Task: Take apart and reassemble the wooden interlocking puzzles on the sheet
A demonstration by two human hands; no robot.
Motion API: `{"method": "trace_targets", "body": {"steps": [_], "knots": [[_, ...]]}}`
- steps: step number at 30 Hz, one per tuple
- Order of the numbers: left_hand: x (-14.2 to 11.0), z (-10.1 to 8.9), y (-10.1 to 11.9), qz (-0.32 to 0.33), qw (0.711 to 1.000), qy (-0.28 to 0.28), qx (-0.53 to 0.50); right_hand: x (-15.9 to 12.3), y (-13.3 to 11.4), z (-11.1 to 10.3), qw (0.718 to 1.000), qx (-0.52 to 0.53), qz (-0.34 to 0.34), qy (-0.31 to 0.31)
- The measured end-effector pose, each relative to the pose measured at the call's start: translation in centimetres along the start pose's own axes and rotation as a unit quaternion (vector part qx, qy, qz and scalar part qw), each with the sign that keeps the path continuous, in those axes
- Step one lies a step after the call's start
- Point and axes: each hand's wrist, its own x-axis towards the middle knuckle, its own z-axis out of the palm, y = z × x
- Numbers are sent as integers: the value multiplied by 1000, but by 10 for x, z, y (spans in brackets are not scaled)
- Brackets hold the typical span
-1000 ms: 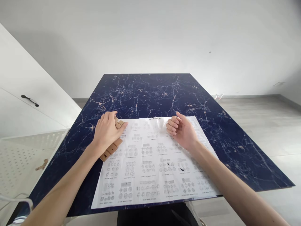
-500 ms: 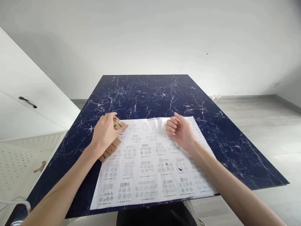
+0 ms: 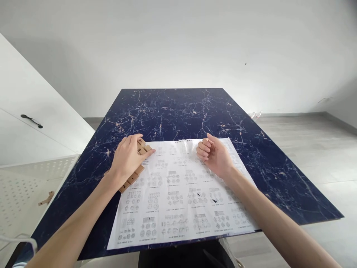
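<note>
My left hand [image 3: 126, 156] is closed over a light-brown wooden puzzle piece [image 3: 142, 147] made of small squares with dark marks, at the sheet's upper left corner. Its thumb lies along the near side and its fingers curl round the far side. More wooden squares [image 3: 134, 178] with dark marks stick out under the palm and wrist, over the sheet's left edge; the hand hides how they join. A white printed sheet [image 3: 178, 208] with rows of small diagrams lies flat on the table. On its upper right rests my right hand [image 3: 213, 154], palm turned inward, fingers curled with nothing visible in them.
The table [image 3: 173, 111] has a dark blue marbled top, with a white wall behind it. At the left stands a white cabinet with a black handle [image 3: 32, 121]. Below it, a small wooden piece [image 3: 46, 198] lies on a white perforated surface.
My left hand has shifted slightly to the right, and the wooden piece in its grasp has moved with it. My right hand has stayed almost still.
</note>
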Motion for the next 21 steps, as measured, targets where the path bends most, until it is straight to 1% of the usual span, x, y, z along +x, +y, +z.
{"method": "trace_targets", "body": {"steps": [6,9,13,17,21], "knots": [[-4,4,5,71,997,32,-23,0,0,0,1000,3,1,1],[-8,4,13,123,991,34,-44,1,-1,1,1000,3,1,0],[-19,6,31,183,980,6,-77,0,-1,1,1000,-3,-1,2],[-33,10,51,216,969,-39,-117,0,-1,1,1000,-19,-2,5],[-41,14,62,243,957,-81,-137,0,-1,3,999,-37,-8,1]]}}
